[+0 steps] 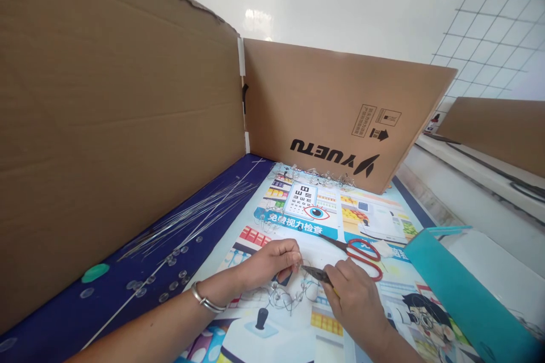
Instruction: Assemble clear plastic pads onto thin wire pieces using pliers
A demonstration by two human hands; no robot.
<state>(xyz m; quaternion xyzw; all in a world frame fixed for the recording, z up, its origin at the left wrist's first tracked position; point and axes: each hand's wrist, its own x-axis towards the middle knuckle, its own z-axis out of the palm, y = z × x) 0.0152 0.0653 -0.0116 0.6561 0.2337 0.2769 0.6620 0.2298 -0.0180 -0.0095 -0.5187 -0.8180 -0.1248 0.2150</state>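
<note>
The left wrist wears a silver bangle [205,299]; both forearms are sleeveless.

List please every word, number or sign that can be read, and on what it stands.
"YUETU", upside down, on cardboard panel.
"免费视力检查", on printed mat.
"E" shapes, on mat's eye chart.
Second banner: partly covered, not fully readable.
Arrow sign, on panel; print around it too small.

Tall brown cardboard panels [119,96] wall off the left and far edges of the navy worktop [106,303]; an open turquoise box [472,295] blocks the right. Flat red-handled scissors [355,248] leave passage above.
</note>
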